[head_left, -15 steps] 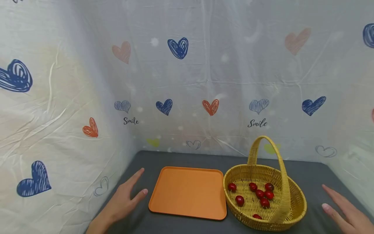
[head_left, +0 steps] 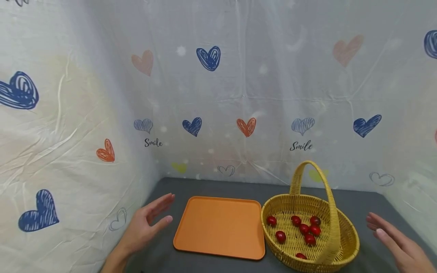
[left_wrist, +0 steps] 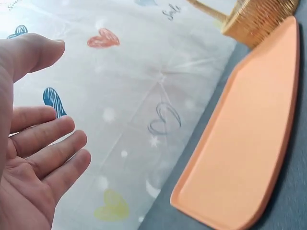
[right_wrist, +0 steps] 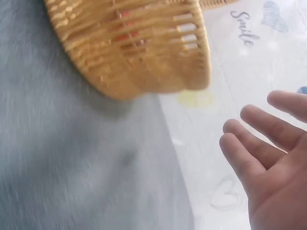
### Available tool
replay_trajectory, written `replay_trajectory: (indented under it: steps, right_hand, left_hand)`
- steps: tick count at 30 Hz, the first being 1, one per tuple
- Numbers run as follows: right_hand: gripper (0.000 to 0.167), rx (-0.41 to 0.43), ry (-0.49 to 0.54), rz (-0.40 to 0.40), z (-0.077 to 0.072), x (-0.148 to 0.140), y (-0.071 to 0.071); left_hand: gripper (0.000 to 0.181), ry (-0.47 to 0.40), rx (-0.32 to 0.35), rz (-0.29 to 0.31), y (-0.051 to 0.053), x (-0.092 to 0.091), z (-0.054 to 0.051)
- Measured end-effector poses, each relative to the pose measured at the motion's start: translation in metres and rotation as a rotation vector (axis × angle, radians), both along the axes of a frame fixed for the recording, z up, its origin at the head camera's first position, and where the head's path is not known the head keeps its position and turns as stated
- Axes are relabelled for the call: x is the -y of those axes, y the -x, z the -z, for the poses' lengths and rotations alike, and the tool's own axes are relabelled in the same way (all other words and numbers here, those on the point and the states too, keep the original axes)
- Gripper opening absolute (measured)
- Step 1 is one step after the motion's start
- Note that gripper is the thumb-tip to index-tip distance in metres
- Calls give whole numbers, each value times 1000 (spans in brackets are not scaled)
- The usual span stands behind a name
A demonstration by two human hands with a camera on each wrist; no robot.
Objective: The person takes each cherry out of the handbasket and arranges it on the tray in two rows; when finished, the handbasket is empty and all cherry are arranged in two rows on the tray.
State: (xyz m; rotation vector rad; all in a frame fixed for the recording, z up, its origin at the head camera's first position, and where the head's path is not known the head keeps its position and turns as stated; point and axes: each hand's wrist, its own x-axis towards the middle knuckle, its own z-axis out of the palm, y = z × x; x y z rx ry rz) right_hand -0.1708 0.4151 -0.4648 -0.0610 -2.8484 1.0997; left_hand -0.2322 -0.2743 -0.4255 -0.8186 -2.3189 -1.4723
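We've got our L hand (head_left: 141, 225) near the table's (head_left: 362, 201) L edge, just off the tray's (head_left: 220, 227) L edge: fingers nearly straight w/ a slight bend, thumb well apart, nothing in hold. Our R hand (head_left: 403, 242) is near the table's R edge, just beside the basket's (head_left: 281, 204) R side; fingers extended, thumb apart in the head view, nothing in hold there either.

Tray's orange & bare, lying flat approx mid-table, well in from the table's back L cnr. Basket's yellow wicker, on the table's R half, right by the tray's R edge; we can't tell if the two touch. Its handle (head_left: 332, 220) arches up over the R part. Inside we count 8 red fruits (head_left: 310, 239) in view: 5 bunched approx mid-basket, 2 toward the L wall, 1 partly hidden by the front rim.

Behind the table's back edge we see white cloth (head_left: 239, 87) w/ hearts & "Smile" x2.
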Motion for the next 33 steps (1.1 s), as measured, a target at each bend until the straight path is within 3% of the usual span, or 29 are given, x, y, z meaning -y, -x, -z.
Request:
replay_trajectory:
  steps: [6,13,18,27,30,33]
  right_hand:
    - [65,-116,59,-1,11,9,10]
    - [70,-62,227,-3,27,13,23]
    - [64,-99,321,-47,41,14,26]
    - [71,63,229,-55,49,17,30]
    - [70,78,227,-63,49,19,28]
    - [68,34,240,-78,53,20,26]
  left_hand:
    - [55,-53,62,52,1,-10,-7]
    - [52,-87,87,126,5,-26,-14]
    - [52,-107,63,196,10,-40,-17]
    - [49,-99,70,251,19,-68,-23]
    - [45,-72,90,254,22,-81,-26]
    - [40,-26,127,248,23,-95,-31]
